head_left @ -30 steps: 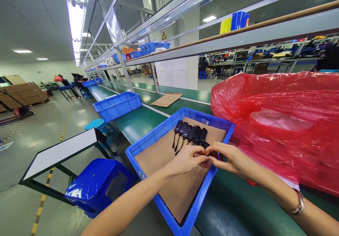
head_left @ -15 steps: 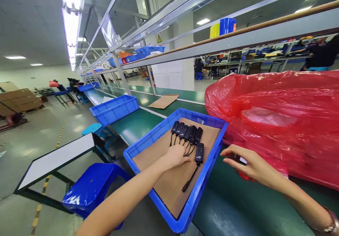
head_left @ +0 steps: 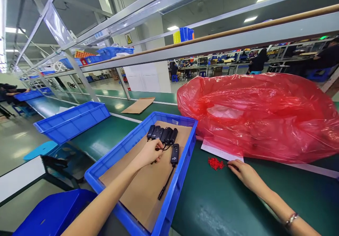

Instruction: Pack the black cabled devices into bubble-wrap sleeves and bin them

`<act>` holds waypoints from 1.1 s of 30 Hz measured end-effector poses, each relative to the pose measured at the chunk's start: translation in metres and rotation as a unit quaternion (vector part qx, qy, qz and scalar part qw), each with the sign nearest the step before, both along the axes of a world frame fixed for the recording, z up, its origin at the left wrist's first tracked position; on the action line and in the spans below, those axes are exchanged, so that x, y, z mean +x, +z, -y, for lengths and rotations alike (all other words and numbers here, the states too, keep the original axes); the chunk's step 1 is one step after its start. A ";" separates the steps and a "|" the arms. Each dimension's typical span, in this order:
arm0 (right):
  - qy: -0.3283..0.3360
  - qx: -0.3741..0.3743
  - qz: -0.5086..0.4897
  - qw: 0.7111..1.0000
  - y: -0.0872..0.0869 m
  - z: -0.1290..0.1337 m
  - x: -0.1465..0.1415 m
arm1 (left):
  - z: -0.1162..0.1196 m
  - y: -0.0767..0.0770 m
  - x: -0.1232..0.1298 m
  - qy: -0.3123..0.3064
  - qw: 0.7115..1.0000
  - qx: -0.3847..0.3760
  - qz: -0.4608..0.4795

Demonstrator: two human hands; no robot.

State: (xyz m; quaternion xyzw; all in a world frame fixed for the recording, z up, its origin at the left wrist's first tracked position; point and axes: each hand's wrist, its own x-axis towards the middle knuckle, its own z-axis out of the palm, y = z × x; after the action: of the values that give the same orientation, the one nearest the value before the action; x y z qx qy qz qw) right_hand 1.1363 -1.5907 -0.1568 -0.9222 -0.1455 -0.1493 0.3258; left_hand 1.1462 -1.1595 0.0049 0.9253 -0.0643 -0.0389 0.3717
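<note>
My left hand reaches into a blue plastic tray lined with brown cardboard. Its fingers are closed around the thin black cables of several small black cable modules lying side by side. Apart from that row, nearer the tray's right wall, lies another black module with its cable stretched toward me. On the green table, my right hand has its fingertips pinched together at the right edge of a pile of tiny red pieces. Whatever is between those fingertips is too small to make out.
A large red plastic bag fills the back right, with a paper sheet partly beneath it. Another blue tray sits to the left, and flat cardboard lies behind. A blue stool stands at lower left.
My right hand has come down from above the table to the red pile, its fingers closing. My left hand has gathered the cables and lifted slightly. The view has swung right.
</note>
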 end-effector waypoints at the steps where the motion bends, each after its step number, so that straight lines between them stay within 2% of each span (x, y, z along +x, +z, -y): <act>1: 0.001 0.002 0.002 1.000 -0.003 -0.002 0.000 | 0.000 0.002 0.000 -0.007 1.000 -0.025 0.009; 3: 0.007 0.009 0.004 1.000 -0.003 -0.005 -0.001 | 0.003 0.006 0.002 -0.027 0.996 -0.079 0.018; 6: 0.023 0.032 0.001 0.999 0.010 -0.008 -0.004 | 0.009 0.009 0.006 -0.065 0.983 -0.174 0.003; 9: 0.039 0.072 -0.005 0.997 0.033 -0.014 -0.007 | 0.016 0.006 0.012 -0.095 0.960 -0.261 -0.017; 12: 0.065 0.126 -0.010 0.990 0.069 -0.031 -0.007 | 0.021 0.001 0.016 -0.108 0.938 -0.327 -0.031; 14: 0.103 0.161 -0.024 0.981 0.097 -0.053 -0.003 | 0.023 -0.003 0.018 -0.111 0.924 -0.363 -0.038; 17: 0.183 0.199 -0.059 0.961 0.137 -0.099 0.010 | 0.023 -0.009 0.018 -0.110 0.906 -0.405 -0.052; 20: 0.260 0.224 -0.095 0.934 0.163 -0.152 0.033 | 0.020 -0.013 0.018 -0.104 0.894 -0.431 -0.065; 23: 0.316 0.235 -0.122 0.911 0.172 -0.195 0.060 | 0.016 -0.016 0.019 -0.096 0.884 -0.453 -0.070; 26: 0.349 0.226 -0.150 0.897 0.172 -0.219 0.079 | 0.014 -0.015 0.019 -0.082 0.881 -0.461 -0.073; 33: 0.368 0.201 -0.206 0.884 0.170 -0.223 0.090 | 0.018 -0.018 0.018 -0.069 0.884 -0.459 -0.056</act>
State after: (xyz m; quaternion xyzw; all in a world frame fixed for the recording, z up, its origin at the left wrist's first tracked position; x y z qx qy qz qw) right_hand 1.2264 -1.3680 0.0133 -0.7270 -0.3713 0.1483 0.5582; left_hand 1.1644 -1.1775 -0.0128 0.6411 -0.1180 -0.0821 0.7539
